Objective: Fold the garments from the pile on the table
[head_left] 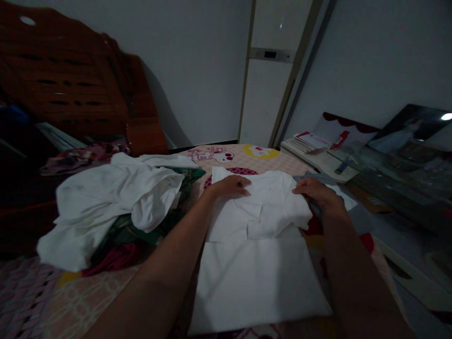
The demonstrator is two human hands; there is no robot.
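Observation:
A white shirt [261, 278] lies spread on the cloth-covered table in front of me, its upper part folded inward in layers with a sleeve turned across it. My left hand [229, 187] rests on the upper left of the shirt, with thumb and fingers apart and nothing between them. At the shirt's right upper edge, my right hand [319, 192] has its fingertips closed on the fabric. Beyond that hand is a grey garment [323, 178], partly hidden by it.
Left of the shirt is a heap of clothes: a white garment [106, 193] over green [122, 230] and dark red cloth [116, 259]. A carved wooden bench [70, 75] stands behind it. To the right, a white cabinet [321, 157] bears papers [310, 141] beside a glass top.

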